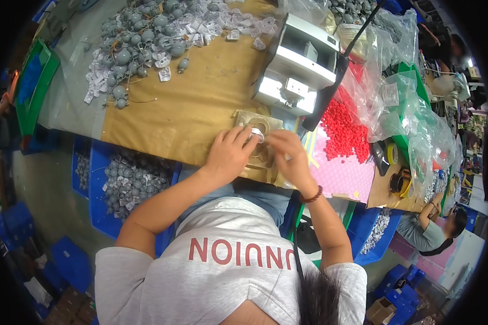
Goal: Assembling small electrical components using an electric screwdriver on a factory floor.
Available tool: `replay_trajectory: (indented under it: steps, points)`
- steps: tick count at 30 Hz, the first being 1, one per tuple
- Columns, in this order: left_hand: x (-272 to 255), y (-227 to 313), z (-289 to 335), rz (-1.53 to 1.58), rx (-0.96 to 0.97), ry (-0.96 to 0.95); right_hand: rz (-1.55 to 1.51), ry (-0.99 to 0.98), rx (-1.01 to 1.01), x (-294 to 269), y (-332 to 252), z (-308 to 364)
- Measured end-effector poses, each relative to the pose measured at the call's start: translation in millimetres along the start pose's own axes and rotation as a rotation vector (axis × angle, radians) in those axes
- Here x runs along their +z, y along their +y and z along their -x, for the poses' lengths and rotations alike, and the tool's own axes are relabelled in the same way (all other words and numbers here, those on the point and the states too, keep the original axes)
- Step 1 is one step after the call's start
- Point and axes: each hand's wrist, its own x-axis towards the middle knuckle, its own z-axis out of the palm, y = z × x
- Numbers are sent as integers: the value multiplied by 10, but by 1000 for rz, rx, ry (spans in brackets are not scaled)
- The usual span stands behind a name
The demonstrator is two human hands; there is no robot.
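Observation:
My left hand (230, 153) rests over a metal fixture block (246, 117) at the near edge of the table. Its fingertips pinch a small white plastic part (257, 135) above the block's rounded recess. Close beside it, my right hand (290, 158) has its fingers bent together at the right of the block; what they hold, if anything, is hidden. A dark beaded bracelet circles the right wrist. Directly beyond the block stands a white and grey bench machine (301, 54), with a black rod-like tool (331, 86) slanting along its right side.
Grey round parts (146, 37) with wires and clear plastic pieces (203, 32) are heaped at the far left. Red small pieces (342, 130) lie right, near clear bags (404, 108) and yellow tape (392, 154). Blue bins (100, 208) stand below the table edge. Another person (431, 230) sits far right.

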Motion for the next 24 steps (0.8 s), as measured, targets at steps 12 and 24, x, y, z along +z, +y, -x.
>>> replay_trajectory:
  steps: [12,24]
  points:
    - [4,-53,-37,32,30,-17,48,202,252,77,150,234]
    - [-11,-70,-25,45,28,5,-1359,255,677,-10,52,-65]
